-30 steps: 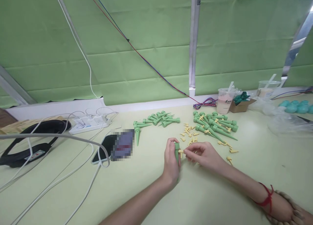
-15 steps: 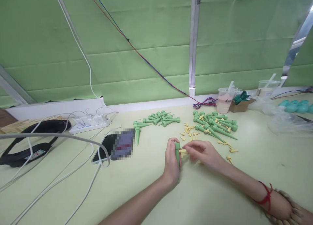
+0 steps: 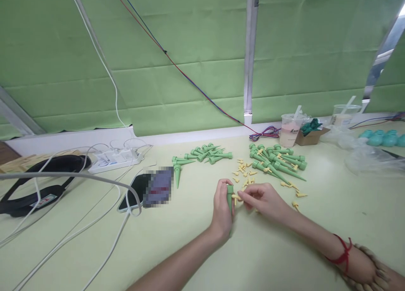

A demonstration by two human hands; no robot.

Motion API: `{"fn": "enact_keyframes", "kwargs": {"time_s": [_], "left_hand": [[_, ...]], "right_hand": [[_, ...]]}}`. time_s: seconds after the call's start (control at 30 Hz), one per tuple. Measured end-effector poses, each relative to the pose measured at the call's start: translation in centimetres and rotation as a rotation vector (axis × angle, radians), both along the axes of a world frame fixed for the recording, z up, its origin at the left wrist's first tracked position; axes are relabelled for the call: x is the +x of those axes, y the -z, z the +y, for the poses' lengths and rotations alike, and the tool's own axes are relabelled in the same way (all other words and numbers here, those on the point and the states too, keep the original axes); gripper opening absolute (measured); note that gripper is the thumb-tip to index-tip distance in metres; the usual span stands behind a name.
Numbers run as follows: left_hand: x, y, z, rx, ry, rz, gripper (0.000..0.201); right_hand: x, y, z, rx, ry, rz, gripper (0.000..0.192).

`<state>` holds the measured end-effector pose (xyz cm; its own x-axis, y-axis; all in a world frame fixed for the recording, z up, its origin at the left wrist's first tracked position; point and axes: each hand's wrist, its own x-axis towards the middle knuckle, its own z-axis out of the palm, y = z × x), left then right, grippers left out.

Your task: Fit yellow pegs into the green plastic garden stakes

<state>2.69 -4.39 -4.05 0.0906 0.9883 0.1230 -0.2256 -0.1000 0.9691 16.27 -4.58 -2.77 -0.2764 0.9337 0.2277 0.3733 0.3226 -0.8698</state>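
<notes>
Green plastic is seen in the head view: a spike (image 3: 229, 198) is held upright in the curled left hand (image 3: 221, 213), as half a second ago. At its side, the yellow peg (image 3: 235, 197) is now pinched by the right hand (image 3: 266, 200), blurred earlier. The right forearm (image 3: 316, 235) is slanted in from the lower right.

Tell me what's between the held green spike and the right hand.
Head view: a small yellow fitting lies between the green spike and right hand.
</notes>
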Motion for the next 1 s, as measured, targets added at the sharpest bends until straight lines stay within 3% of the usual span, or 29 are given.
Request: {"fn": "enact_keyframes", "kwargs": {"time_s": [0.07,0.2,0.4,0.77,0.87,1.0], "left_hand": [[0.01,-0.04,0.01,-0.007,0.012,0.014,0.027],[-0.02,-0.03,0.24,-0.012,-0.029,0.016,0.027],[-0.05,-0.1,0.42,0.008,-0.029,0.012,0.027],[-0.61,0.71,0.38,0.148,0.039,0.116,0.029],[-0.48,0.66,0.38,0.121,0.056,0.083,0.028],[-0.11,0.34,0.45,0.054,-0.008,0.017,0.027]], "right_hand": [[-0.12,0.03,-0.1,-0.066,-0.028,0.004,0.05],[-0.08,-0.03,0.07,0.01,0.008,0.031,0.03],[-0.04,0.18,0.18,0.063,0.035,0.013,0.023],[-0.73,0.87,-0.3,-0.321,-0.219,0.24,0.044],[-0.56,0.8,-0.33,-0.159,-0.131,0.104,0.045],[-0.16,0.41,-0.38,0.181,-0.034,-0.143,0.024]]}}
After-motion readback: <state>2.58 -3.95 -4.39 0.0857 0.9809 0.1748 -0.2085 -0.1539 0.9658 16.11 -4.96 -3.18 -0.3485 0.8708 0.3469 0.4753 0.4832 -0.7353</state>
